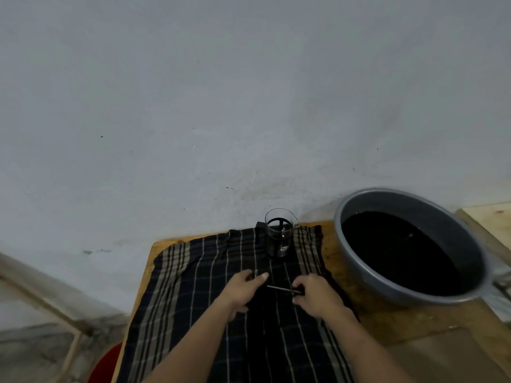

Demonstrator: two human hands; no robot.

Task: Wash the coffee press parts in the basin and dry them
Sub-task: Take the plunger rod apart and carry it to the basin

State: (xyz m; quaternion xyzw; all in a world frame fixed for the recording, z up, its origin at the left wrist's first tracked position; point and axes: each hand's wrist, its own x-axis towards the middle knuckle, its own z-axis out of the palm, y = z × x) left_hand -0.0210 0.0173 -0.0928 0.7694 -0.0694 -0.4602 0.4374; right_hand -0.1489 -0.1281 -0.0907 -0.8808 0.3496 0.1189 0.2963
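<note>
A glass coffee press beaker [279,233] in a black frame stands upright at the far end of a dark striped cloth [193,294] spread over a wooden table [387,316]. Between my hands lies the thin metal plunger rod [279,288], nearly level just above the cloth. My left hand [244,288] grips the rod's left end, where a small dark part shows between thumb and fingers. My right hand [315,295] pinches the rod's right end, which looks dark and is mostly hidden by my fingers. A grey basin [414,295] of dark water sits to the right.
A pale wall rises directly behind the table. A light wooden board [489,219] lies beyond the basin at the far right. Something red [107,366] shows below the table's left edge, beside a pale wooden frame [55,308].
</note>
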